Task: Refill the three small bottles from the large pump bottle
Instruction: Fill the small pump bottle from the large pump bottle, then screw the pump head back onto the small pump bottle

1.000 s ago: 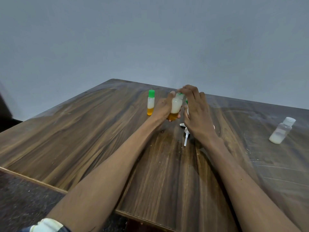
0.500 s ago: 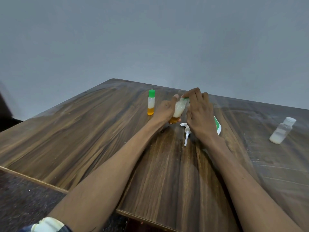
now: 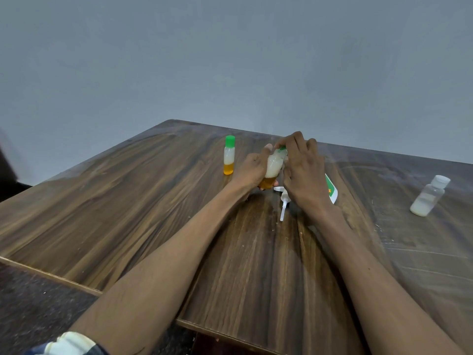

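From the head view, the left hand point(image 3: 252, 167) grips a small clear bottle of white and amber liquid point(image 3: 273, 168), tilted above the brown wooden desk point(image 3: 128, 201), while the right hand point(image 3: 302, 172) pinches its green cap point(image 3: 282, 149). A second green-capped small bottle point(image 3: 229, 155) stands just left; a white-capped clear bottle point(image 3: 429, 196) stands well right. A white pump head point(image 3: 282, 201) lies by the right hand, which mostly hides the large white and green bottle point(image 3: 331, 189).

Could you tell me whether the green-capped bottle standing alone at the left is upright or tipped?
Upright: the green-capped bottle stands on its base on the table, cap on top.
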